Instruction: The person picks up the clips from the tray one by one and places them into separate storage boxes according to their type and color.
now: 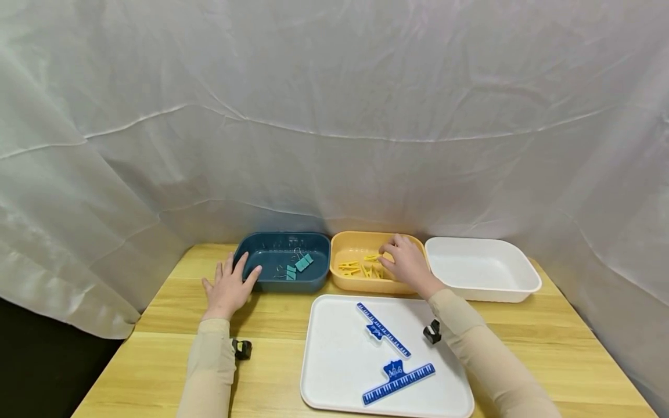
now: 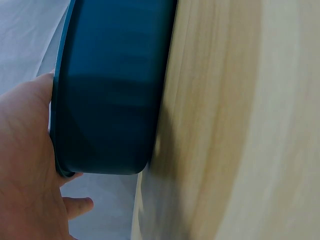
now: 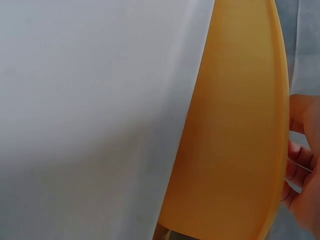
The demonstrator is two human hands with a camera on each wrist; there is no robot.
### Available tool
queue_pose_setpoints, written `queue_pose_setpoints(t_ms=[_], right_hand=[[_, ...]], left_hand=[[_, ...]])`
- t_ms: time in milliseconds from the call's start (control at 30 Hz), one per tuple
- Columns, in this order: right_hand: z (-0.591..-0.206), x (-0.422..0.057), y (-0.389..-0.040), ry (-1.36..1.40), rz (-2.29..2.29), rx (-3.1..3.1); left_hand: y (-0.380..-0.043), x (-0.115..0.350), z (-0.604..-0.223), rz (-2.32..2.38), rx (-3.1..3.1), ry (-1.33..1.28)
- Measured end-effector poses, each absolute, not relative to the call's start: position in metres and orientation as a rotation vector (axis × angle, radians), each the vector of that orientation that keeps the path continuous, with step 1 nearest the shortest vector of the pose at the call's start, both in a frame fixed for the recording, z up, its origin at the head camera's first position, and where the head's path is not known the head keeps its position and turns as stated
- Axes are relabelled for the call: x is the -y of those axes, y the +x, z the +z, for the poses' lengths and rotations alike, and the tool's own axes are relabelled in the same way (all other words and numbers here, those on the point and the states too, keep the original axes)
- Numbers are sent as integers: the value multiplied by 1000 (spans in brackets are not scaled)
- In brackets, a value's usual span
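Left fingers (image 1: 241, 264): resting apart on blue bin (image 1: 292, 286), left of teal clips (image 1: 303, 263) already in. Right fingers (image 1: 397, 247): hovering over yellow bin (image 1: 366, 284) beside binned yellow clips (image 1: 349, 265); can't tell if pinching. Apparently remaining: piano clips (image 1: 399, 384) on tray (image 1: 334, 348), nearside of fingers.

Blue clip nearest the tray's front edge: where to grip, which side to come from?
I'd pinch the blue clip by its tab, from above, fingers across the tab's left and right edges. The tab juts from mid-length on the far side of the long strip, so a hold there should balance; bare white tray flanks it.
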State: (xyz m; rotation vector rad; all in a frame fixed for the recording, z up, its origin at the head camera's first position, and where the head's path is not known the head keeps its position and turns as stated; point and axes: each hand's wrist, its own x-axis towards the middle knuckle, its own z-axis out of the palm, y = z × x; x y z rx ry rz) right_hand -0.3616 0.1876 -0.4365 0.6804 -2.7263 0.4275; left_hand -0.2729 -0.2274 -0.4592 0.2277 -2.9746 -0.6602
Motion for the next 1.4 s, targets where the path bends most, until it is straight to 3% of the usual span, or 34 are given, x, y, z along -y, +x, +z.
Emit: queue_pose_setpoints(t_ms=[1400], right_hand=[[-453, -189, -388, 474, 297, 2860]], left_hand=[[-273, 229, -460, -662, 2964, 237]])
